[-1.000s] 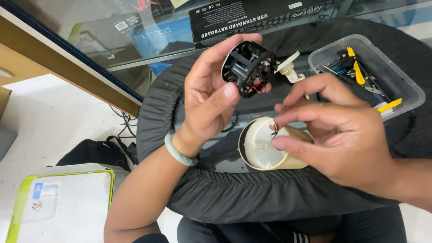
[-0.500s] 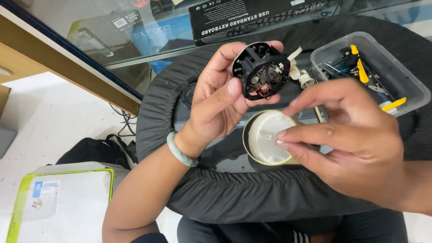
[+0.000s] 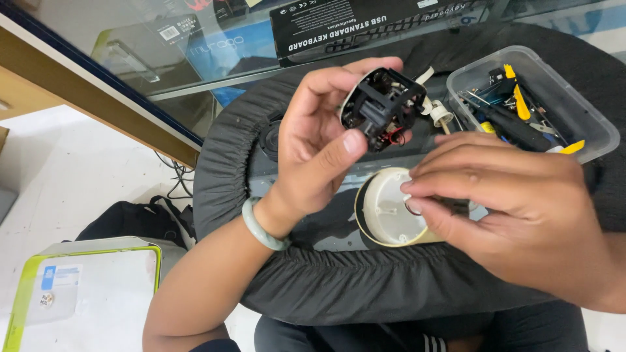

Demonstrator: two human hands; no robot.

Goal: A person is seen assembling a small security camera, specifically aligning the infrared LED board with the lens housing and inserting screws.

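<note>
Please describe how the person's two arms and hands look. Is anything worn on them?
Both forearms are bare, with no sleeves and no gloves. The left hand has a pale green bangle on its wrist. The right hand shows no ring or watch; its wrist is partly out of view.

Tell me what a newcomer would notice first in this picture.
In the middle, the left hand holds up a black plastic part with small wires showing inside. Just below it, the right hand pinches the rim of a round cream cap. At upper right stands a clear tub of tools.

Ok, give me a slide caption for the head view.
Left hand lifts a black inner assembly; right hand pinches the round cream housing.
</note>
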